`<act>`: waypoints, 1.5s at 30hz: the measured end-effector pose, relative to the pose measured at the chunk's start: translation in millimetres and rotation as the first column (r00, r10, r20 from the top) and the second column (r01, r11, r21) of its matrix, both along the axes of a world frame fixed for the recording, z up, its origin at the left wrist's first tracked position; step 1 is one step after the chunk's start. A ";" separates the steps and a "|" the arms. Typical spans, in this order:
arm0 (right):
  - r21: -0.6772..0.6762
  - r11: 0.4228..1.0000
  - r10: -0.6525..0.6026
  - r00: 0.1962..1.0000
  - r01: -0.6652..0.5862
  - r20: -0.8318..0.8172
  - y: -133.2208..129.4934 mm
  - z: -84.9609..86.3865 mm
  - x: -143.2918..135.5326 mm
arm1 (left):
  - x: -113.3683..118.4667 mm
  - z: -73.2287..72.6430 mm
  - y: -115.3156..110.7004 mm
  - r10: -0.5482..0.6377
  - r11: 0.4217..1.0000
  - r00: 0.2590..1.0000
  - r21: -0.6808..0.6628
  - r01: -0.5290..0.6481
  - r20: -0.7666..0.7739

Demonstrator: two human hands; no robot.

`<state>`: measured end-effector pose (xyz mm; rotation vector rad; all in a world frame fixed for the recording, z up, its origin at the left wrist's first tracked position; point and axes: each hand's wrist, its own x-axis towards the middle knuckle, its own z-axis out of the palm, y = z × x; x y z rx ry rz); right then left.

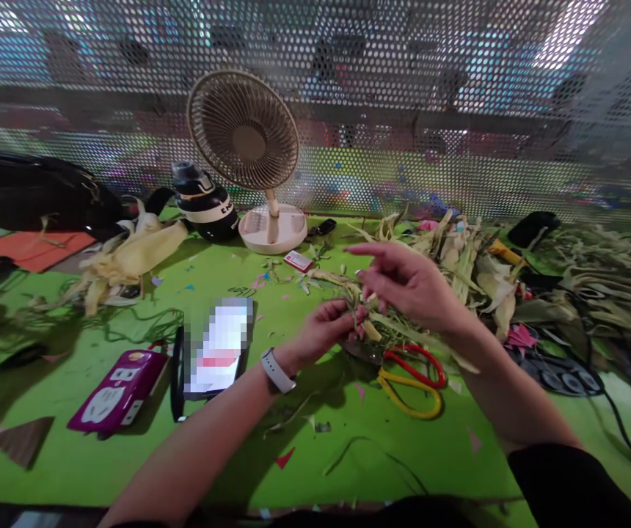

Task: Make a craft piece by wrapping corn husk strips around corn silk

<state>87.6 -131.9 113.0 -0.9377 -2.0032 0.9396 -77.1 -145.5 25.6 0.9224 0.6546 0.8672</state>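
My left hand [323,334], with a pale watch band on its wrist, pinches a small bundle of dried husk strips [367,323] near the middle of the green table. Just above and to the right is my right hand [414,286], its index finger stretched out to the left and the other fingers curled close to the strips. Whether those curled fingers hold a strip is too small to tell. Below my right hand lie scissors [411,392] with one red and one yellow handle, their blades hidden under plant scraps.
A fan [249,143] and a black bottle [208,209] stand at the back. Dried husks [458,257] are heaped at the right. A phone [221,352], a purple box [120,392] and another husk [133,253] lie left on the green table [227,462]. Cables run along the right.
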 end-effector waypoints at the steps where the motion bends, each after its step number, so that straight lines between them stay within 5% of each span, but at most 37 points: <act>1: 0.055 0.997 -0.051 0.999 0.050 0.009 3.4 0.6 9.8 | -1.0 2.7 0.1 0.010 0.999 0.999 -0.048 -0.008 0.041; 4: 0.213 0.974 0.040 0.985 -0.076 0.169 12.4 0.3 37.2 | -3.0 10.6 -0.3 0.032 0.995 0.993 -0.097 -0.021 0.116; 6: 0.199 0.952 0.172 0.945 -0.232 0.278 13.9 0.2 47.8 | -4.1 13.8 -0.8 0.020 0.995 0.990 -0.095 -0.006 0.140; 9: 0.140 0.941 0.251 0.914 -0.307 0.319 10.1 0.8 50.3 | -5.0 15.6 -0.9 0.014 0.997 0.988 -0.082 -0.001 0.155; 24: 0.358 0.910 0.173 0.976 -0.210 0.132 10.0 -12.3 34.7 | -9.2 15.7 -1.0 -0.048 0.990 0.989 -0.124 0.066 0.142; 32: 0.433 0.895 0.055 0.990 -0.106 0.129 10.5 -25.8 16.7 | -12.5 18.2 -2.7 -0.150 0.988 0.988 -0.028 0.151 0.041; 39: 0.570 0.819 -0.157 0.979 0.057 0.128 5.5 -32.9 10.4 | -14.3 19.7 -1.1 -0.130 0.992 0.991 0.001 0.130 0.035; 45: 0.349 0.937 -0.059 0.989 0.007 0.138 0.0 -32.5 4.9 | -16.4 23.4 -1.0 -0.185 0.981 0.982 0.055 0.187 -0.030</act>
